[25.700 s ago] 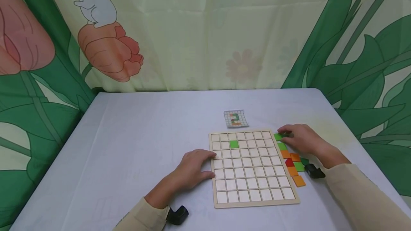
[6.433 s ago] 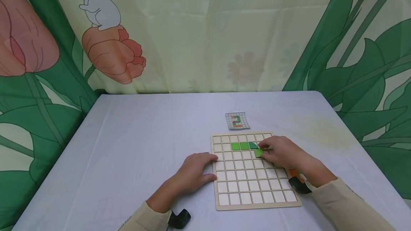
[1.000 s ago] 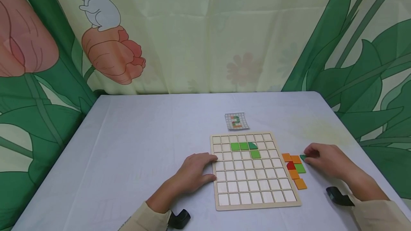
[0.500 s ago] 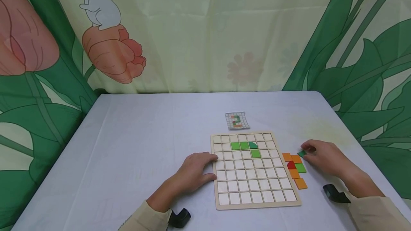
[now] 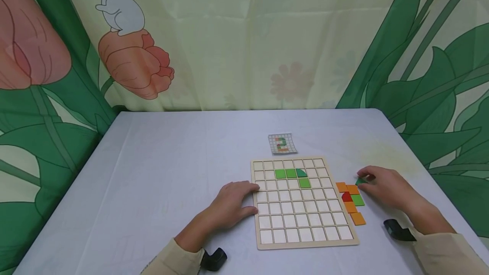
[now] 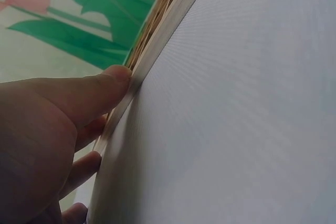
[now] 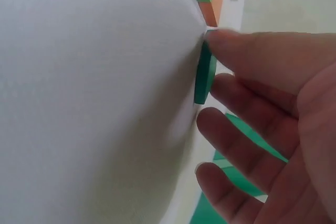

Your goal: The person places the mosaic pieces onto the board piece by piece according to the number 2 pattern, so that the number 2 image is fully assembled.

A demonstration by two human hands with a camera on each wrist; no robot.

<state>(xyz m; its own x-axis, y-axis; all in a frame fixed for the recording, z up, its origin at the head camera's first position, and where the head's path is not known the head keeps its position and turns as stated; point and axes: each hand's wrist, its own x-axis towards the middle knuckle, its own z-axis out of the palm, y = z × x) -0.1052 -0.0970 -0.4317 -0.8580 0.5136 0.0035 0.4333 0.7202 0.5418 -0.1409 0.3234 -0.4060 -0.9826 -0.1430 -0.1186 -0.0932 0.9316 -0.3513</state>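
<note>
The wooden grid board (image 5: 307, 246) lies on the white table. In its upper rows sit two light green square tiles (image 5: 285, 173) side by side, a dark green rounded tile (image 5: 301, 173) and a light green square tile (image 5: 304, 183) below that. My left hand (image 5: 229, 205) rests against the board's left edge, thumb and fingers spread along it. Right of the board, my right hand (image 5: 387, 186) pinches a dark green tile (image 7: 205, 72) between thumb and forefinger, at or just above the cloth. In the head view the fingertips partly hide this tile.
Loose tiles lie along the board's right side: several orange tiles (image 5: 358, 218), a red rounded tile (image 5: 347, 197) and a light green tile (image 5: 357, 200). Behind the board is a small picture card (image 5: 282, 144) with a coloured grid pattern. A printed curtain (image 5: 229, 54) hangs behind the table.
Since the earliest frame, more green tiles have come onto the board from the right. Over the last second, the right hand has shifted slightly left and away with the dark green tile. The left hand stays.
</note>
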